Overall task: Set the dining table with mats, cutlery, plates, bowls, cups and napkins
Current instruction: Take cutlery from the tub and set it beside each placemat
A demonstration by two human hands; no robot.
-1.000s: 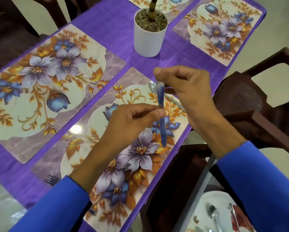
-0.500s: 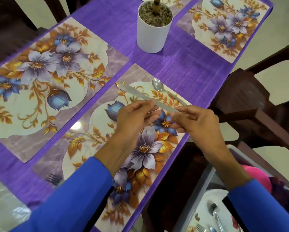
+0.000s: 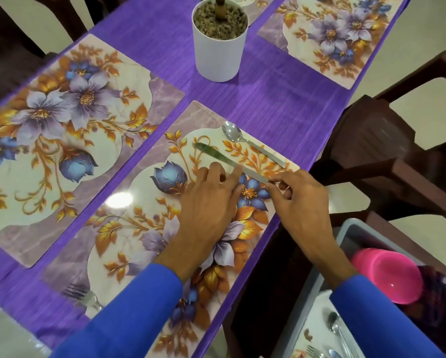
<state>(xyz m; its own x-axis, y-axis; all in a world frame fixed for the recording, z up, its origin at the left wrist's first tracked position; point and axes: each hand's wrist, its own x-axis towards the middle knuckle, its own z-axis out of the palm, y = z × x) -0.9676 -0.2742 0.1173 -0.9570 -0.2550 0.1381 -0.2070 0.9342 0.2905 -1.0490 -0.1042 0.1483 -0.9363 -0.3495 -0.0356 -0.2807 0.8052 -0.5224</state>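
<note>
A table knife (image 3: 216, 156) lies flat on the near floral mat (image 3: 129, 228), blade pointing up-left. My right hand (image 3: 298, 200) pinches the knife's handle end. My left hand (image 3: 209, 205) lies over the mat with straight fingers, fingertips touching the knife's middle. A spoon (image 3: 245, 142) lies parallel just beyond the knife, near the mat's right edge. At the mat's left end a fork (image 3: 81, 295) rests, partly hidden by my blue sleeve.
A white plant pot (image 3: 218, 50) stands on the purple cloth (image 3: 281, 107). Two more floral mats (image 3: 61, 130) (image 3: 340, 37) lie left and far right. Dark chairs (image 3: 397, 161) flank the right side. A grey bin (image 3: 317, 282) at lower right holds a pink bowl (image 3: 387, 277), a plate and cutlery (image 3: 338, 332).
The knife was held upright in the air, then turned level, and now lies on the mat beside the spoon. Both hands came down with it.
</note>
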